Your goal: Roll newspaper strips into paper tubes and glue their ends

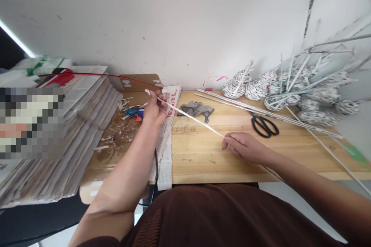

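A thin white paper tube [194, 119] slants down to the right between my two hands, above the wooden table [199, 158]. My left hand [156, 108] holds its upper end, palm up and fingers curled, over some newspaper strips [165, 150]. The lower end is pinched in my right hand [239, 146]. Just left of my left hand lies a blue glue gun [133, 112] with an orange trigger. A crumpled grey cloth [194, 109] rests on the table behind the tube. Black-handled scissors [264, 126] lie beyond my right hand.
A tall stack of folded newspapers [66, 135] stands at the left. Paper scraps [123, 123] litter the brown board beside it. Long paper tubes [266, 112] lie across the table's back right. Several woven paper shapes [236, 85] with protruding tubes sit against the wall.
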`<state>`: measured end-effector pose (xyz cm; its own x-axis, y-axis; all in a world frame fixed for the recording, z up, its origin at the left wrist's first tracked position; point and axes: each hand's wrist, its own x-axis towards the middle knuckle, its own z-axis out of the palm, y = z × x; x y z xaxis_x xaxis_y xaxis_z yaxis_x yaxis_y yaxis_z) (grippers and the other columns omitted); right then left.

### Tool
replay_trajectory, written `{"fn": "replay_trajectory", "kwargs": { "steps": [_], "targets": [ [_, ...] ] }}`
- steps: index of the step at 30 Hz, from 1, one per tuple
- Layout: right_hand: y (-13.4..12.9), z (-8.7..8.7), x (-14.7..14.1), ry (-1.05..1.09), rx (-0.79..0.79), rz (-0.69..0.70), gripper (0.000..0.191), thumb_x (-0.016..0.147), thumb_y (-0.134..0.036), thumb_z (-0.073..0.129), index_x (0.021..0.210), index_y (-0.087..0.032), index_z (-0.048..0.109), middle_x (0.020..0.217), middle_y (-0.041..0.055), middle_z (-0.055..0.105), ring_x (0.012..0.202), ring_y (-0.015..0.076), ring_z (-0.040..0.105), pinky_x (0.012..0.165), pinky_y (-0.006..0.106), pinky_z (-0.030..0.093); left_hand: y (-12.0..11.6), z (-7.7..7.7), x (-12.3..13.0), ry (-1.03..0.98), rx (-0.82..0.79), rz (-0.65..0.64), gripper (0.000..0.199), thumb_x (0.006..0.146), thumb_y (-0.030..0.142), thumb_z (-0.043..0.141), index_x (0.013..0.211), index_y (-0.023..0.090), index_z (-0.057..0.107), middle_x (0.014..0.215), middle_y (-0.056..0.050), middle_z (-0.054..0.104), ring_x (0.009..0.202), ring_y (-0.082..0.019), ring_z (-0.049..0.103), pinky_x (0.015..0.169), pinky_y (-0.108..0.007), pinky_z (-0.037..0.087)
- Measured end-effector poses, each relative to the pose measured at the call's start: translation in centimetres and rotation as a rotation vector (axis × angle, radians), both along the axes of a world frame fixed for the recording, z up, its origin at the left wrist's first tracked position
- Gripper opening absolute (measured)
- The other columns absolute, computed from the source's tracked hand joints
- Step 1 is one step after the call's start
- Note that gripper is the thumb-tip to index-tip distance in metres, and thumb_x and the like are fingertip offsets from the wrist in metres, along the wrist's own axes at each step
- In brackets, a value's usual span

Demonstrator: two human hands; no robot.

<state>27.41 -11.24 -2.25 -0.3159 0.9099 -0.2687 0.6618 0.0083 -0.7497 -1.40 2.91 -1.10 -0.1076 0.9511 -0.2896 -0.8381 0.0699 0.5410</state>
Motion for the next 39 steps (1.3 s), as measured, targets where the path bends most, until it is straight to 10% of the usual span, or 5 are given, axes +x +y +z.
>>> {"fn": "replay_trajectory", "kwargs": {
  "steps": [6,26,32,36,39],
  "targets": [
    [0.2,1.0,0.1,0.343,-0.459,0.035,0.052,0.091,-0.062,0.036,0.087,-0.016,0.061,0.052,-0.0032,0.048,0.045,0.0114,0.046,0.05,0.026,0.041,0.0,0.0,0.0,-0.025,0.021,-0.031,0.028,0.094,0.035,0.046,0.079,0.014,0.059,0.053,0.004,0.053,0.046,-0.003,0.055,0.04,-0.007,0.042],
    [4.7,0.8,-5.9,0.168,-0.079,-0.032,0.025,0.087,-0.038,0.057,0.078,-0.015,0.061,0.067,0.0024,0.064,0.055,0.0101,0.06,0.055,0.022,0.048,-0.3,-0.5,0.9,0.054,0.016,-0.054,0.027,0.092,0.033,0.051,0.078,0.012,0.059,0.058,0.002,0.055,0.05,-0.005,0.057,0.044,-0.009,0.045],
    [5.1,0.8,-6.4,0.188,-0.176,0.002,0.03,0.092,-0.042,0.045,0.088,-0.016,0.058,0.065,0.0009,0.058,0.054,0.0114,0.056,0.053,0.024,0.042,-0.4,-0.7,1.1,0.059,0.024,-0.059,0.026,0.092,0.033,0.052,0.079,0.012,0.06,0.059,0.002,0.056,0.05,-0.006,0.059,0.045,-0.011,0.048],
    [5.7,0.5,-7.7,0.055,0.194,0.022,0.025,0.09,-0.043,0.05,0.084,-0.019,0.057,0.062,-0.0007,0.052,0.054,0.0117,0.047,0.053,0.025,0.034,-0.4,-1.1,1.3,0.069,0.027,-0.098,0.025,0.092,0.032,0.052,0.082,0.011,0.061,0.06,0.0,0.059,0.051,-0.007,0.061,0.047,-0.012,0.051],
    [6.3,0.2,-8.5,0.276,0.011,0.026,0.032,0.092,-0.049,0.043,0.077,-0.02,0.049,0.052,-0.005,0.038,0.045,0.011,0.037,0.048,0.025,0.03,-0.5,-1.1,1.3,0.031,0.046,-0.112,0.025,0.092,0.032,0.053,0.083,0.01,0.062,0.061,0.0,0.06,0.052,-0.007,0.062,0.048,-0.012,0.051]
  ]
}}
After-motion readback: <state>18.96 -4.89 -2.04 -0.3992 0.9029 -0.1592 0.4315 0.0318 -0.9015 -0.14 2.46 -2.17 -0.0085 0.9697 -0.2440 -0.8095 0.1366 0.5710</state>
